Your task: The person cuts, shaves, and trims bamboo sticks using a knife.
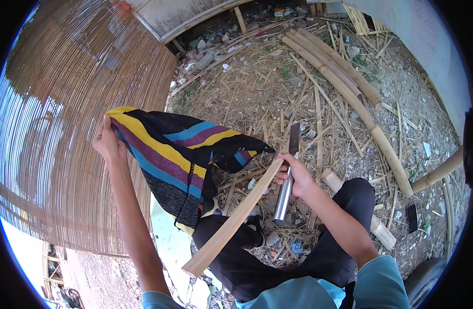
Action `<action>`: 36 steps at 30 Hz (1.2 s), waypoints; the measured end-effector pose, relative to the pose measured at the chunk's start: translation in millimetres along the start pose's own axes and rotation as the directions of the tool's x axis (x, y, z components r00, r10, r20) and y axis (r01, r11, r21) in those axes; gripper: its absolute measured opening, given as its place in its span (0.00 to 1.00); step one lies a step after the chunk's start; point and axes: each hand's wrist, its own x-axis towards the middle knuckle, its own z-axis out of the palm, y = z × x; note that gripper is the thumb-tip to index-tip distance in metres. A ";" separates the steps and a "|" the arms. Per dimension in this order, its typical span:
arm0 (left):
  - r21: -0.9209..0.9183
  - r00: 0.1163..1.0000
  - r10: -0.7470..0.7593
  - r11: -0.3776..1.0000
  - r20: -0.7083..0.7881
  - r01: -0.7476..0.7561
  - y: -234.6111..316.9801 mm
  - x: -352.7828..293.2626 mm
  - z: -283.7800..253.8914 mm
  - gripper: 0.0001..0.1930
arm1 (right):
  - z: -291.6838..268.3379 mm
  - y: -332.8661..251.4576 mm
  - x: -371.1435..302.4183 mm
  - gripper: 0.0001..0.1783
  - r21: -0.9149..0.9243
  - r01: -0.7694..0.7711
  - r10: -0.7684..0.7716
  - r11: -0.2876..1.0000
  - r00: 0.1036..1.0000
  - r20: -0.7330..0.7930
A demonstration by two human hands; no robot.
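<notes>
A black cloth with yellow, purple and blue stripes (164,154) is stretched out in front of me. My left hand (110,140) pinches its upper left corner and holds it up. My right hand (294,175) is closed on a flat split bamboo strip (234,221) and a knife with a silver tubular handle (284,198). The knife's dark blade points away from me; the strip slants down to the left across my knee. The cloth's narrow right end reaches the right hand's fingertips, and I cannot tell whether they grip it.
Long bamboo poles (344,82) lie at the far right. A short bamboo piece (383,234) and a black phone (411,219) are on the ground right of my knee. A slatted bamboo screen (77,129) stands at left. Splinters and rubble litter the ground.
</notes>
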 end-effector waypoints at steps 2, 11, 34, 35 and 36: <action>-0.033 0.996 -0.024 0.999 0.083 0.027 6.7 -20.0 19.2 0.10 | -1.3 -0.8 1.9 0.11 -0.013 -0.001 0.001 1.000 1.000 -0.008; -0.255 0.884 -0.253 0.894 0.392 0.369 -10.4 -65.1 59.2 0.09 | -2.0 -1.7 0.8 0.11 0.001 0.014 -0.014 1.000 0.999 0.030; 0.564 0.603 -0.623 0.761 0.498 0.320 -169.0 -194.9 18.8 0.08 | -10.1 -0.8 -5.0 0.10 -0.031 0.085 -0.085 0.996 0.996 -0.014; 0.662 0.547 -0.523 0.746 0.654 -0.078 -187.2 -216.8 -2.1 0.08 | -4.5 3.6 -5.9 0.10 -0.051 0.080 -0.080 0.995 0.997 -0.003; 0.685 0.444 -0.574 0.715 0.688 -0.136 -179.1 -247.7 1.0 0.09 | -7.7 4.4 -7.4 0.10 -0.061 0.068 -0.070 0.996 0.997 -0.028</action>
